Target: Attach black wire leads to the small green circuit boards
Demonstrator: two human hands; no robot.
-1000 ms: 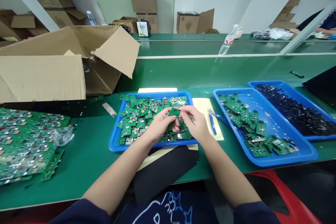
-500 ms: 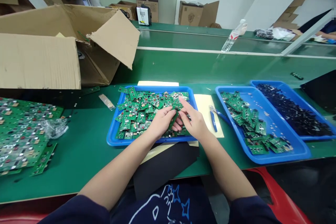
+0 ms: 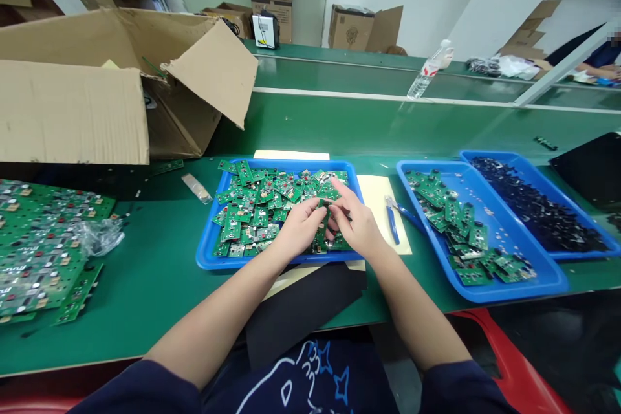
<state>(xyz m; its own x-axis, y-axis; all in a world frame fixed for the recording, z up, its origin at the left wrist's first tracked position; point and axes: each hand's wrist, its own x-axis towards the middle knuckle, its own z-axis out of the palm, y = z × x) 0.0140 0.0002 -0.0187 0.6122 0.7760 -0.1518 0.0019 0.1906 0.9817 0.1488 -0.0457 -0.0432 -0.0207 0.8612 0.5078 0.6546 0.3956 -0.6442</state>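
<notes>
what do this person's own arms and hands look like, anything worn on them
The left hand and right hand are ungloved, with no watch or bracelet visible. Both forearms are bare below short, dark navy sleeves, which look plain.

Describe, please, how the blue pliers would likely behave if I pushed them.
The pliers would probably slide, not roll, since they lie flat with handles spread. They look stiff, perhaps heavy for their size, given the metal-looking head.
</notes>
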